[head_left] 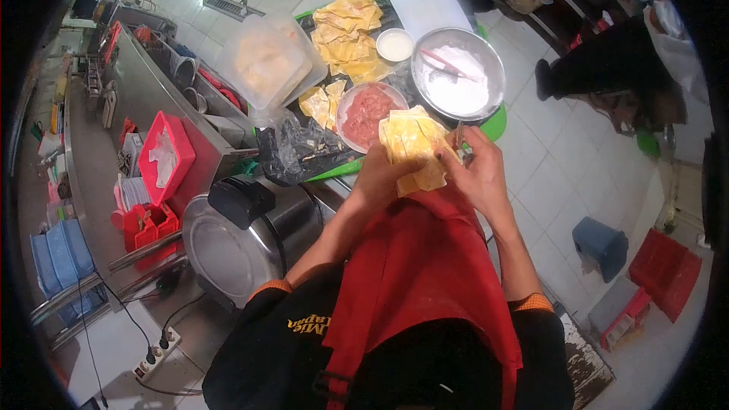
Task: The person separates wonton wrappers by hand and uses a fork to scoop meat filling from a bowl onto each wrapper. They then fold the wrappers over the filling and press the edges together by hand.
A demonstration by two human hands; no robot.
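Observation:
My left hand (375,179) is closed on a stack of thin yellow dough wrappers (414,144), held up in front of the red apron. At the right side of the stack, the thumb and fingers of my right hand (481,173) touch the wrappers' edge. A slim metal utensil (459,135) sticks up from that hand; its other end is hidden. Just beyond the stack stands a bowl of pink minced meat (370,112). To the right of it is a metal bowl (497,91) with white powder (456,95) and a reddish stick (448,64) inside.
More yellow wrappers (345,30) lie on black plastic (292,156) over the green-edged table (495,123). Nearby are a small white cup (395,45), a clear plastic tub (266,64) and a white board (431,11). A large steel pot (231,239) stands left; a person's dark-clothed leg (607,64) shows right.

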